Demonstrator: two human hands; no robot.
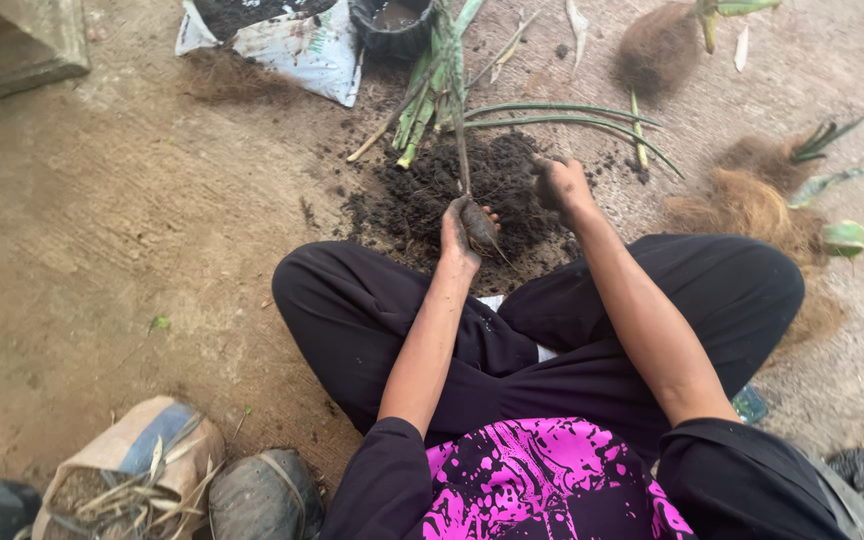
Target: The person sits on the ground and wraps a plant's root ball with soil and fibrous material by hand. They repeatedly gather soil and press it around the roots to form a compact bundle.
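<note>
- Soil mound [452, 190]: the largest item, dark and loose, spread on the ground just beyond both my hands. Risk: it has no container under it, so any sweep of my fingers would likely scatter it further across the concrete floor [122, 230].
- Plant [462, 150]: 1 slim green stem rising away from my left fingers toward the black pot [392, 25], with long narrow leaves fanning off to the right of them. Risk: the stem is thin and long; if I tilt or twist the base, I judge it could bend or snap above my grip.
- Root end [479, 225]: a soil-caked, tapering lump with fine root threads trailing from its tip, sitting in my left hand [457, 240]. Fingers are closed around it, thumb side up. Risk: squeezing too hard could tear the fine roots; too loose, and the lump slides out.
- Right hand [560, 185]: fingers curled down into the mound's right edge, coated in soil; I cannot tell whether they hold a clump. Risk: damp soil on the skin reduces grip.
</note>
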